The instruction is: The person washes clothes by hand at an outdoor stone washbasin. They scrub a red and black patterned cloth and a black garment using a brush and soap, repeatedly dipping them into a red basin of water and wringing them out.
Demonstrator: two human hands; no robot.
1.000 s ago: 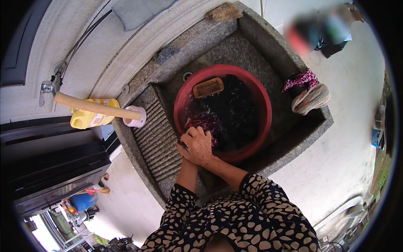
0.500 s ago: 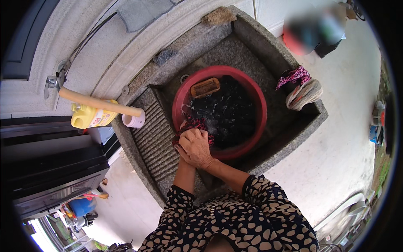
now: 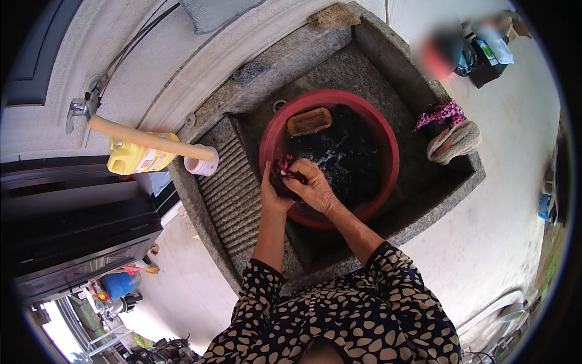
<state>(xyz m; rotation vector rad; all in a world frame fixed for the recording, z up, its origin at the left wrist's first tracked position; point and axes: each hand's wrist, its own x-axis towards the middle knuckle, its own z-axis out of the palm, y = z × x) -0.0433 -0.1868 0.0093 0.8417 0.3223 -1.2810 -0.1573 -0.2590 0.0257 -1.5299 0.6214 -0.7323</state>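
Note:
Over the left edge of a red plastic basin (image 3: 392,173), my two hands hold a wet, bunched dark red and black cloth (image 3: 282,165). My left hand (image 3: 271,193) cups it from the left, its fingers partly hidden by the cloth. From the right, my right hand (image 3: 312,188) has its fingers curled around the bunch. Dark water (image 3: 348,164) with ripples fills the basin, and what lies below its surface is hard to make out. A wooden-backed scrubbing brush (image 3: 309,121) rests by the basin's far left inner wall.
The basin stands in a stone sink (image 3: 418,224) with a ribbed washboard (image 3: 230,191) on its left. A tap hose (image 3: 142,139) reaches a whitish cup (image 3: 202,162) beside a yellow jug (image 3: 130,159). Pink patterned cloth (image 3: 445,114) and a greyish cloth (image 3: 454,142) hang on the right rim.
My right hand has moved off the top of my left to the cloth's right side. The cloth is now gathered between both hands. The whole view has shifted slightly.

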